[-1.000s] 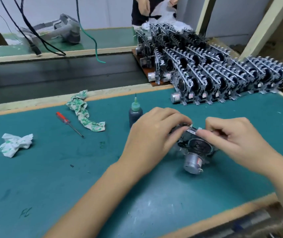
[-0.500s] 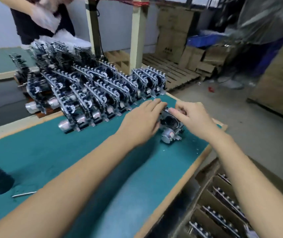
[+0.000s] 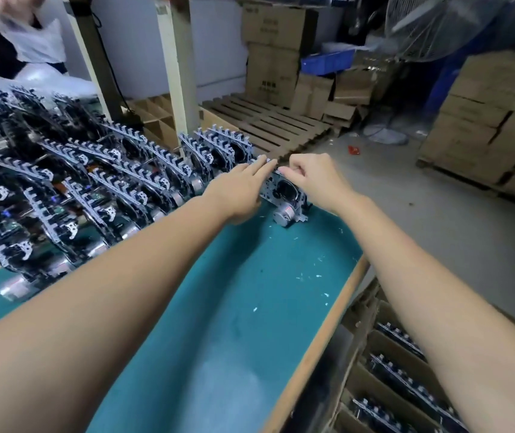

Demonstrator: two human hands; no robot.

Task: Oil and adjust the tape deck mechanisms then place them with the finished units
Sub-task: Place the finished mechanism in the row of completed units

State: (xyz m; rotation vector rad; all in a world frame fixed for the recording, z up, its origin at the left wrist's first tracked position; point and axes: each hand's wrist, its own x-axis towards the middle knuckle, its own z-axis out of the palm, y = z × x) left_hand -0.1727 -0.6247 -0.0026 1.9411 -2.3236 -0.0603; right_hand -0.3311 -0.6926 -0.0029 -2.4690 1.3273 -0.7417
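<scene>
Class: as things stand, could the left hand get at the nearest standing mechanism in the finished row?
Probably yes. The left hand lies flat against the grey metal tape deck mechanism, and the last finished unit stands just beside it, nothing between.

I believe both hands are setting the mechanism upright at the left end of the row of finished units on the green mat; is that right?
Not quite: it is the right end, not the left. In the head view the left hand and right hand set the mechanism upright on the green mat, to the right of the finished units, near the mat's right edge.
</scene>
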